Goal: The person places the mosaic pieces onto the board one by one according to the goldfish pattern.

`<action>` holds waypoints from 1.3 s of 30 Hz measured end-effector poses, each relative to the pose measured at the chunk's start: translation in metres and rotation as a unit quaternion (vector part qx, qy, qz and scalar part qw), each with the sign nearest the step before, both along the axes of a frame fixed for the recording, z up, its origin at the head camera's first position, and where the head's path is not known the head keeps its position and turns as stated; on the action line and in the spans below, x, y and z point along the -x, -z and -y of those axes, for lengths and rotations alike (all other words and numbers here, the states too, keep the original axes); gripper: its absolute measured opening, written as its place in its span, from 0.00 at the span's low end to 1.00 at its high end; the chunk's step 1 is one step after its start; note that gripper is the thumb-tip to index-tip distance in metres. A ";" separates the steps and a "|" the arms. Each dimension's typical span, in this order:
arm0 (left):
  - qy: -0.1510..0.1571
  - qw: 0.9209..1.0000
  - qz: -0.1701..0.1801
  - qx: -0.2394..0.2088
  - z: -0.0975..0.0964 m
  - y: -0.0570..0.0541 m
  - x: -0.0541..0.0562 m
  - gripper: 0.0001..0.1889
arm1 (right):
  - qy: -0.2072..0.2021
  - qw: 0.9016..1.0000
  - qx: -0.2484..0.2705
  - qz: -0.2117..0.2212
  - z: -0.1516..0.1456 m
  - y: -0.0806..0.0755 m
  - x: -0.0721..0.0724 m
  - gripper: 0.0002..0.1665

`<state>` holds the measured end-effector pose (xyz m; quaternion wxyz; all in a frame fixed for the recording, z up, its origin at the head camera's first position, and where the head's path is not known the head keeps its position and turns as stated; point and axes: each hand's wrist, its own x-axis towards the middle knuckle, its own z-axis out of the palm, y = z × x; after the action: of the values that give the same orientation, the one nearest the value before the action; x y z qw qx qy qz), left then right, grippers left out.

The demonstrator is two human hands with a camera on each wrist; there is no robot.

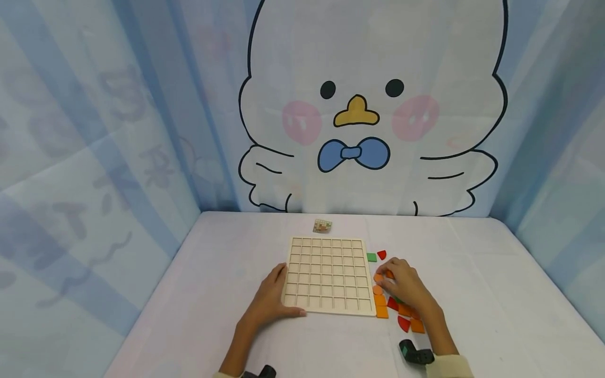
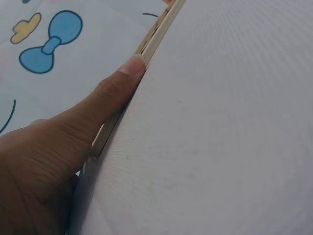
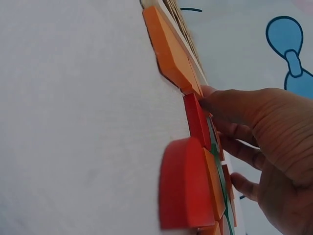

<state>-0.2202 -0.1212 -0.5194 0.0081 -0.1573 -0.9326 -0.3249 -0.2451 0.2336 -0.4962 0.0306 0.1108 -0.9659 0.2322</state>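
A pale wooden grid board (image 1: 329, 275) lies flat on the table, its cells bare. My left hand (image 1: 271, 299) holds its near-left corner, thumb along the front edge and fingers against the left side; in the left wrist view the thumb (image 2: 112, 93) presses the board's edge (image 2: 159, 36). Beside the board's right edge, my right hand (image 1: 407, 283) pinches an orange rounded piece (image 1: 378, 277) between thumb and fingertips. Just below sit an orange round piece (image 1: 377, 290) and orange square pieces (image 1: 381, 312) along the edge. Under that hand the right wrist view shows a red curved piece (image 3: 183, 186).
A green piece (image 1: 372, 257) and a red piece (image 1: 382, 254) lie near the board's upper right. Red (image 1: 404, 324) and orange pieces (image 1: 417, 326) spread below my right hand. Behind the board is a small patterned item (image 1: 322, 226). A printed curtain (image 1: 359, 184) stands at the table's back.
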 end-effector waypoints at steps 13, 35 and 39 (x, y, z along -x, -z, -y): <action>-0.002 1.000 0.000 0.002 -0.001 0.002 0.001 0.70 | 0.002 0.998 0.057 0.016 -0.007 -0.004 -0.002 0.16; 0.004 1.000 -0.008 0.015 0.000 0.001 0.000 0.70 | -0.090 0.993 0.048 -0.057 0.022 -0.019 0.009 0.13; 0.000 1.000 -0.006 0.017 -0.001 0.002 0.000 0.70 | -0.119 0.990 0.048 -0.064 0.035 -0.022 0.014 0.12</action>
<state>-0.2205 -0.1206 -0.5215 0.0116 -0.1594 -0.9378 -0.3082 -0.2588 0.1984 -0.4740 0.0698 0.2378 -0.9297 0.2725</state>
